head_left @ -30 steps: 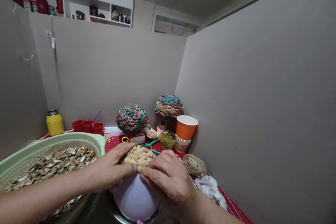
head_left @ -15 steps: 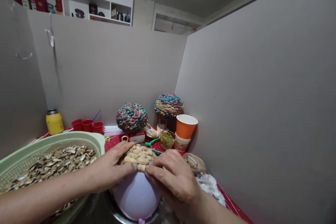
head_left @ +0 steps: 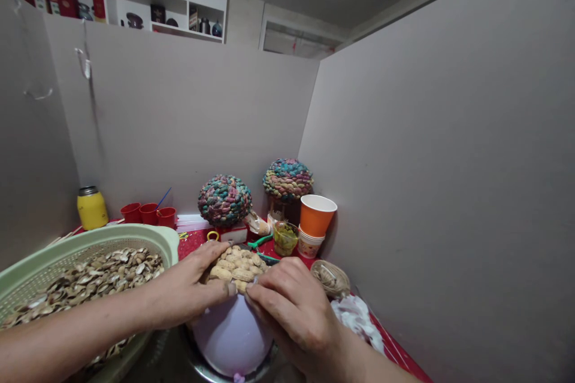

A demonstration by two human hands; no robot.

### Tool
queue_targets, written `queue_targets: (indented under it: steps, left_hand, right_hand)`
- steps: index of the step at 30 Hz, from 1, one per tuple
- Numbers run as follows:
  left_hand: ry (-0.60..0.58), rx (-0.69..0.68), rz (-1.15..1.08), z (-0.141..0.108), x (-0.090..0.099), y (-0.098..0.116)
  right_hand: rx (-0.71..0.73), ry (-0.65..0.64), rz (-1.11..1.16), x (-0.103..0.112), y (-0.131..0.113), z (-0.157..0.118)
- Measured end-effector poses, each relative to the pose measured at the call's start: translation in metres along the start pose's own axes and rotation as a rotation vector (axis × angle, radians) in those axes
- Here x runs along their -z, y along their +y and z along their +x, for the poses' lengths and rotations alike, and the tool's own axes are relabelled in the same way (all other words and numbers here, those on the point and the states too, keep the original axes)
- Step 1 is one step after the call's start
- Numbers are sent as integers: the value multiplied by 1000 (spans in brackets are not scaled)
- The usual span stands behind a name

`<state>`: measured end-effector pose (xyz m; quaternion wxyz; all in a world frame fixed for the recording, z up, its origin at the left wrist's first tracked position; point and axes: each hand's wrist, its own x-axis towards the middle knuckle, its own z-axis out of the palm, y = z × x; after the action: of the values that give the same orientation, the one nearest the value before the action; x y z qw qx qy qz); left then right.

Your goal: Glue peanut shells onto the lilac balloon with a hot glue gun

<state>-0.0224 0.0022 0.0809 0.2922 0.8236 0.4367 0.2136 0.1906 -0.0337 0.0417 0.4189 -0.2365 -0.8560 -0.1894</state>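
A lilac balloon rests in a metal bowl, its knot at the bottom facing me. Whole peanut shells cover its upper side in rows. My left hand curves round the left of the balloon, its thumb on the edge of the lowest row and its fingers over the top. With fingertips and thumb together, my right hand presses a peanut shell at the right end of that row. The undersides of both hands are hidden.
A green colander full of shell halves stands left. Behind are red cups, a yellow bottle, two colourful shell-covered balls, an orange paper cup and a glass of yellowish stuff. Twine lies right, before a grey partition.
My right hand has shifted very slightly at the shell row, and the view has moved a little. Both hands stay on the balloon and its peanut shells.
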Motion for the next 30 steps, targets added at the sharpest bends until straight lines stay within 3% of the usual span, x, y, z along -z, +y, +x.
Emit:
queue_targets:
  steps: [5,10,23,30]
  left_hand:
    - [25,-16,7,2,-4,-4]
    - [21,-38,15,4,-7,-9]
    - [15,-22,15,3,-7,-5]
    - [3,-6,29,1,-6,-3]
  right_hand:
    - [-15,38,-9,-1,-1,1]
    - [-88,-7,100,6,-1,3]
    - [-243,103,124,13,2,-8]
    - [-552,-86,314,-4,4,-10]
